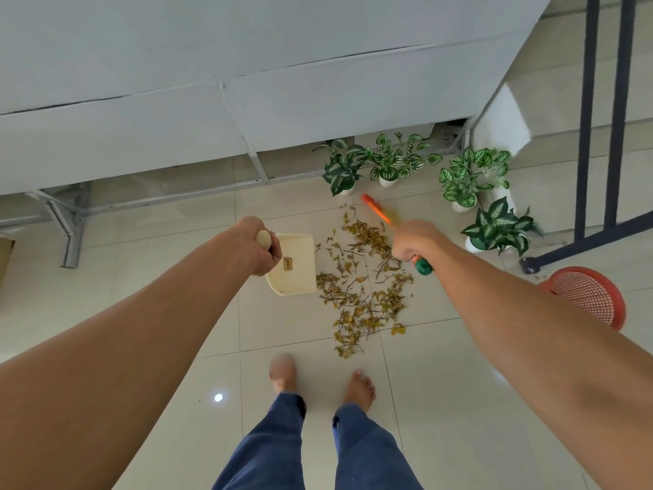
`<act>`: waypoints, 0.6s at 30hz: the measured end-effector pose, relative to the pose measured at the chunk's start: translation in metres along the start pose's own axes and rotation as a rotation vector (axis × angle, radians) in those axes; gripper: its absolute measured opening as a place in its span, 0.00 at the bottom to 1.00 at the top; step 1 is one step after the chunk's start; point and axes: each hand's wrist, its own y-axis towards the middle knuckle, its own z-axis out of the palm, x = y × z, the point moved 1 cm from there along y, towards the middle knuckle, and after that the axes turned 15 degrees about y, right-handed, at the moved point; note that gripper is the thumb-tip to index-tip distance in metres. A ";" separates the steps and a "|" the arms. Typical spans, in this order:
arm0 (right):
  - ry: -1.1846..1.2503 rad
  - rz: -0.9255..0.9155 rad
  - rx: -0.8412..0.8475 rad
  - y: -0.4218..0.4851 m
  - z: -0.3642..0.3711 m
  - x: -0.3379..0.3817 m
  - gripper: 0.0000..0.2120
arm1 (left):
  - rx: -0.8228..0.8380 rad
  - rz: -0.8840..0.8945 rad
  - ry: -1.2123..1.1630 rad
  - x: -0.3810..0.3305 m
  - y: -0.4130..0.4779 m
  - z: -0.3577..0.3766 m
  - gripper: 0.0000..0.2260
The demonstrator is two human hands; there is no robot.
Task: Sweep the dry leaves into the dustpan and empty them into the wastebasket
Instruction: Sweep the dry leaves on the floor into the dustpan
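The dry leaves [360,277] are spread over the tiled floor [441,401] in a loose patch whose long axis runs away from the person's bare feet [358,385] toward the potted plants [388,160]. To the left of the leaves, a cream dustpan [295,265] is seen with its open mouth turned toward them, its edge touching the nearest leaves. Its upright handle [263,238] is clenched by the left hand [259,245], which covers all but the rounded top. The broom [380,208] is gripped by the right hand [415,242], just beyond the right edge of the leaves; its long axis slants from the green handle end [424,267] (nearest the person) up and left to the orange head. The bristles are blurred and hard to make out. Well to the right of the leaves, a red mesh wastebasket [588,295] is partly hidden behind the right forearm.
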 end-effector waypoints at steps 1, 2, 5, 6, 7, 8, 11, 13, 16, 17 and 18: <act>-0.011 -0.011 0.024 0.000 0.004 0.003 0.17 | -0.004 0.000 0.001 0.001 0.001 -0.002 0.04; -0.026 -0.013 0.051 -0.003 0.009 0.006 0.16 | -0.006 -0.002 0.002 0.002 0.001 -0.004 0.04; -0.081 -0.016 0.087 -0.014 0.021 0.010 0.17 | -0.006 -0.008 -0.016 0.002 0.005 -0.012 0.06; -0.093 -0.010 0.092 -0.018 0.022 0.010 0.17 | -0.010 -0.007 -0.024 0.001 0.006 -0.015 0.06; -0.102 -0.006 0.083 -0.023 0.022 0.010 0.17 | -0.009 -0.004 -0.027 0.001 0.006 -0.018 0.06; -0.107 -0.006 0.064 -0.028 0.020 0.011 0.16 | -0.003 -0.004 -0.027 0.000 0.006 -0.020 0.06; -0.126 -0.016 -0.009 -0.038 0.013 0.018 0.18 | 0.004 -0.008 -0.020 -0.003 0.006 -0.025 0.07; -0.148 -0.018 -0.038 -0.033 0.013 0.028 0.21 | 0.013 -0.005 -0.022 -0.005 0.007 -0.031 0.07; -0.162 -0.044 -0.050 -0.021 0.014 0.043 0.21 | 0.015 -0.019 -0.035 -0.006 0.008 -0.043 0.07; -0.158 -0.047 -0.044 -0.017 0.015 0.051 0.19 | 0.018 -0.017 -0.036 -0.007 0.009 -0.050 0.07; -0.151 -0.046 -0.035 -0.014 0.015 0.059 0.16 | 0.021 -0.015 -0.037 -0.008 0.011 -0.056 0.07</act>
